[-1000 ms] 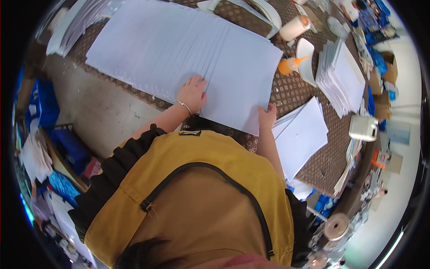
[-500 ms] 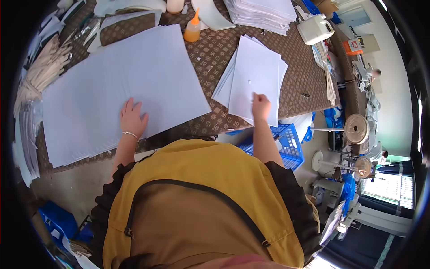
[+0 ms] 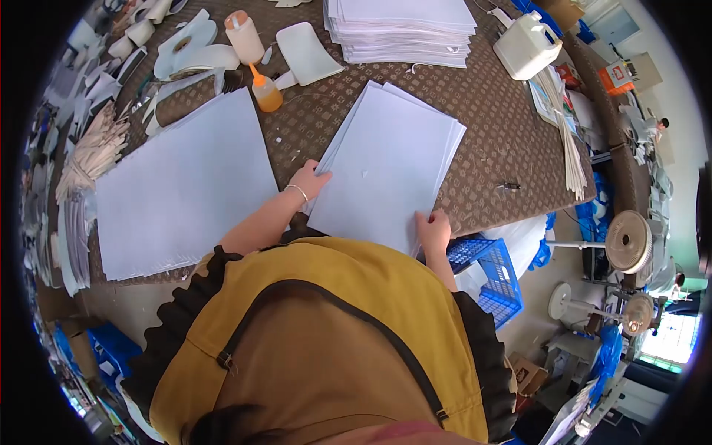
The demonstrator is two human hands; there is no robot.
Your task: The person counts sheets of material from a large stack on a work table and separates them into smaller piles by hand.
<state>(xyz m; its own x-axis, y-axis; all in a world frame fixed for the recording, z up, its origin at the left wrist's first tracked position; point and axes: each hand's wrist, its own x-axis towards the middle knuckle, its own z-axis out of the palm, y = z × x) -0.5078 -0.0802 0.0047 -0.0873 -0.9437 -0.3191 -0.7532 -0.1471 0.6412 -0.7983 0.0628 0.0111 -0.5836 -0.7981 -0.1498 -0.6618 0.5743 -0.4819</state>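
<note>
The left hand point(image 3: 309, 180), a bracelet at its wrist, reached across from the left with its forearm slanting, thumb and fingers parted at the left edge of the small paper stack point(image 3: 386, 167). The right hand point(image 3: 434, 228) pinched the stack's near right corner between thumb and curled fingers, its forearm angled up from below. The slightly fanned stack lay on the patterned tabletop point(image 3: 512, 159), right of the wide sheets point(image 3: 189, 189).

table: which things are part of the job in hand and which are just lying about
In use, seemingly:
- sheet pile, left hand and right hand at its edges
- spread of sheets at left
- tall sheet stack, possibly

Likely just lying about:
- white jug
- orange bottle
- curved white piece
</note>
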